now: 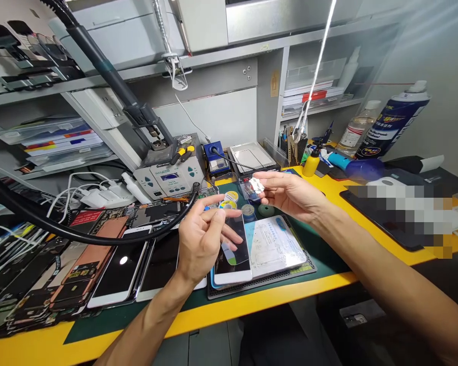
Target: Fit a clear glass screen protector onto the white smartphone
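Observation:
My right hand is closed on a small crumpled white wipe, pinched at the fingertips above the back of the mat. My left hand hovers over a white-framed phone, its fingers apart and bent, with no object visible in them. The phone lies face up with a dark screen, and my left fingers hide part of it. A pale tab with a green end shows on the screen, below those fingers. Beside the phone is a white, printed flat box, on a black perforated pad.
Several phones and phone parts line the left side. A black hose arcs in front of the hot-air station. Solder reels sit behind my left hand. At right are a yellow bottle and a spray can.

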Action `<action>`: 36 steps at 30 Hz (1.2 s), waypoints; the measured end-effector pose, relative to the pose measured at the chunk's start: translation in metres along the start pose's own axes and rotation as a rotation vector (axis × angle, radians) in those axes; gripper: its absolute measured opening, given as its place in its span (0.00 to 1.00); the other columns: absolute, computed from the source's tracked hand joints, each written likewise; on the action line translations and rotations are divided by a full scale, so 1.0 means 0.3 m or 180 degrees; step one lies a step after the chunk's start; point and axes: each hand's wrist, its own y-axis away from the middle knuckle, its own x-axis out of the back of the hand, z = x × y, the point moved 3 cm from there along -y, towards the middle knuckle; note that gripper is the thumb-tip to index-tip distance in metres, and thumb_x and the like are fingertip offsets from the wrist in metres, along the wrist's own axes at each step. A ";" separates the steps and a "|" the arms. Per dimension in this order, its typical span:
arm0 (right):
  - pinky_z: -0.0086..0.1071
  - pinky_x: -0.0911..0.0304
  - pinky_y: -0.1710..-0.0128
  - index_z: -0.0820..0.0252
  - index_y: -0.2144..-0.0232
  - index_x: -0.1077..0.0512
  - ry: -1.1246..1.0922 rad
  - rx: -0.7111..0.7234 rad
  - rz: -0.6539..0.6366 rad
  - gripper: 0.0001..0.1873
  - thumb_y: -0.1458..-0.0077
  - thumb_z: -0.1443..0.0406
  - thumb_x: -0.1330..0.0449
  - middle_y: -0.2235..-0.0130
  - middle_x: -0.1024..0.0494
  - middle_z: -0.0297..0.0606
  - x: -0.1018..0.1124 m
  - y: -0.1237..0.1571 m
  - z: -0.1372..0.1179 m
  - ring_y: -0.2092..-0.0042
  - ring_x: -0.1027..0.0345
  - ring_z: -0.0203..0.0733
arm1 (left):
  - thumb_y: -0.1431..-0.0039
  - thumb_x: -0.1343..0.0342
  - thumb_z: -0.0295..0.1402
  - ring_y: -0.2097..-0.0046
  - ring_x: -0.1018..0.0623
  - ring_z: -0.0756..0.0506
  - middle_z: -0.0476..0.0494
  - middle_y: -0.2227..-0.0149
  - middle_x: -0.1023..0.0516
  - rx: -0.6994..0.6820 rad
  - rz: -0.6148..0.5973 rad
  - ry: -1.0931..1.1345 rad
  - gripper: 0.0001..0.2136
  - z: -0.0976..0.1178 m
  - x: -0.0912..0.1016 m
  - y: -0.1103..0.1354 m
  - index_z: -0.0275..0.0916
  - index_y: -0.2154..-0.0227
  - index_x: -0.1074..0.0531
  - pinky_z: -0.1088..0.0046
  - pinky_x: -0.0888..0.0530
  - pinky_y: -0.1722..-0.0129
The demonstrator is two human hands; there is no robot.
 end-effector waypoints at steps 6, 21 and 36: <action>0.29 0.28 0.73 0.66 0.65 0.19 0.0212 0.0180 0.0114 0.11 0.54 0.74 0.32 0.71 0.20 0.40 -0.005 0.008 -0.003 0.72 0.27 0.37 | 0.36 0.43 0.38 0.77 0.18 0.44 0.37 0.62 0.15 0.0004 0.0106 0.0104 0.17 -0.008 0.008 -0.012 0.34 0.49 0.34 0.72 0.23 0.82; 0.35 0.27 0.72 0.66 0.71 0.17 0.1359 -0.0126 -0.0753 0.12 0.56 0.61 0.28 0.75 0.20 0.41 -0.045 0.048 0.029 0.75 0.29 0.38 | 0.37 0.42 0.39 0.74 0.17 0.44 0.33 0.57 0.15 -0.0258 0.0538 0.0183 0.18 -0.001 0.056 -0.053 0.32 0.49 0.30 0.72 0.21 0.80; 0.30 0.29 0.71 0.63 0.63 0.19 0.1386 0.0827 -0.0326 0.17 0.52 0.57 0.27 0.73 0.20 0.35 -0.049 0.056 0.009 0.73 0.26 0.37 | 0.35 0.42 0.35 0.65 0.15 0.40 0.32 0.55 0.16 0.0036 -0.0185 0.0550 0.15 -0.016 0.044 -0.048 0.32 0.50 0.27 0.67 0.17 0.72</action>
